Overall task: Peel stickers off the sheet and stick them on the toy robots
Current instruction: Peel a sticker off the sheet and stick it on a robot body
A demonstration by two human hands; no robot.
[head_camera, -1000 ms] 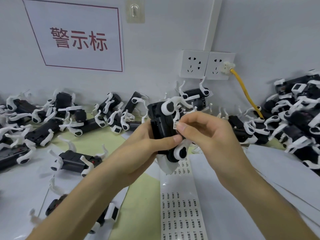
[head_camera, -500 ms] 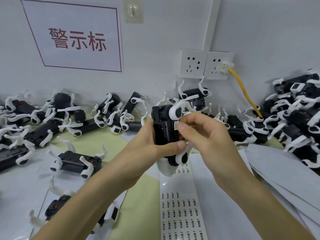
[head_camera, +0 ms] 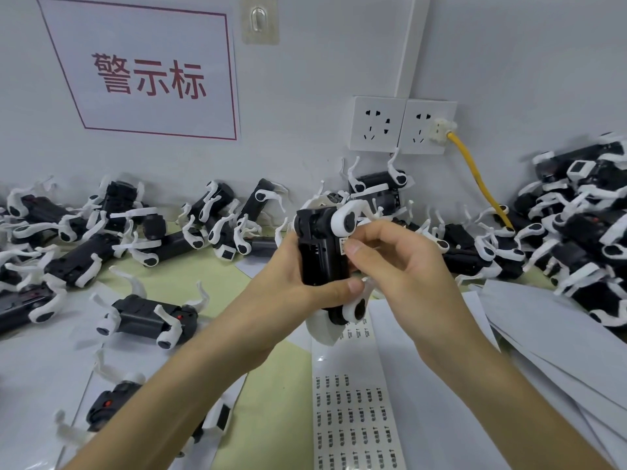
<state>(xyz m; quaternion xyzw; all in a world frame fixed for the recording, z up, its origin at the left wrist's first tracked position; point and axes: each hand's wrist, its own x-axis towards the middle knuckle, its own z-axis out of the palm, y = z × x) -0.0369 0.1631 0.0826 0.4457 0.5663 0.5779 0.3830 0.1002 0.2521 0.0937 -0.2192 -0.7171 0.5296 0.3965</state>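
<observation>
Person's L hand [head_camera: 288, 296] grips a black toy robot [head_camera: 319, 256] w/ white legs, held upright above the table [head_camera: 285, 401]. Its fingers wrap round the back and the thumb lies across the lower front. R hand [head_camera: 403, 266] is at the held robot's right edge, thumb & forefinger pinching a small white sticker [head_camera: 343, 245] against the body, just under the upper white leg joint. Can't tell if it's fully stuck down.

Sticker sheet [head_camera: 356, 412], a long strip w/ rows of tiny printed labels, lies flat directly below the held robot, top end hidden behind it.

Left of the held robot is a scatter of other toy robots [head_camera: 84, 252], w/ a lone robot [head_camera: 146, 315] lying closer in. Right of it are a second pile [head_camera: 583, 228] and overlapping white paper sheets [head_camera: 559, 347]. Above & behind it are wall sockets [head_camera: 376, 125] w/ a yellow cable [head_camera: 475, 178] plugged in. Up-left of it is a sign [head_camera: 146, 72] w/ red characters.
</observation>
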